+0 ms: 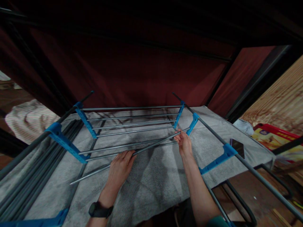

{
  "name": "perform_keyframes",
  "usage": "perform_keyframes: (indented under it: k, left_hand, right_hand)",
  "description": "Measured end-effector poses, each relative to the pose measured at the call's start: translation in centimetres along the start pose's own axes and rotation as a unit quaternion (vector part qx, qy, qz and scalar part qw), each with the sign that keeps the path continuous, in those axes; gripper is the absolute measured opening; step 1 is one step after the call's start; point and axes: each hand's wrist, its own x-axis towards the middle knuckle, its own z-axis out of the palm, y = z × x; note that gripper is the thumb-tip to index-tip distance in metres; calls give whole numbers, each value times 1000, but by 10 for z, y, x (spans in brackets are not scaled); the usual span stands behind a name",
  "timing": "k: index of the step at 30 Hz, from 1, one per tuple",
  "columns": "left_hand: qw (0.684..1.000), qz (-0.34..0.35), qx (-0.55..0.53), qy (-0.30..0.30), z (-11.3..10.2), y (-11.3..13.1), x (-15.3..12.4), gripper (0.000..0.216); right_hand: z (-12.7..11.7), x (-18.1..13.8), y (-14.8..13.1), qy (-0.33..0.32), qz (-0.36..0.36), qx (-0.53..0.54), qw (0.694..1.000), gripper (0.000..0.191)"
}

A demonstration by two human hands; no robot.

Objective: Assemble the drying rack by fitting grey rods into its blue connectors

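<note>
A loose grey metal tube [153, 144] lies slantwise in both hands. My left hand [121, 162] is closed around its middle, and the tube's free end points to the lower left. My right hand [183, 140] grips the other end, close to a blue plastic bracket [193, 123] on the right side of a rack frame. A matching blue bracket [67, 146] stands on the left side. Between the rear pair of brackets, several thin crossbars [132, 124] run across. Whether the tube's tip touches the right bracket I cannot tell.
Several spare tubes [44, 167] lie bundled at the left on the grey cloth [151, 186]. Another blue bracket [219, 159] is at the right front. A phone [237, 147] lies beside the right rail. A dark red panel [142, 69] rises behind; a red-yellow box [276, 140] stands at far right.
</note>
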Motion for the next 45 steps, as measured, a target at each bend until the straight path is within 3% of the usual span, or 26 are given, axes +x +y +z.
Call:
perform_keyframes:
  k: [26,45]
  left_hand:
    - [999,29,35,27,-9,-3,5,22]
    - [999,5,33,30,-13,0,14,29]
  right_hand:
    - [-2,1,1,-22,-5,17,1000,26]
    - [1,2,-4,-17,8,19,1000,28]
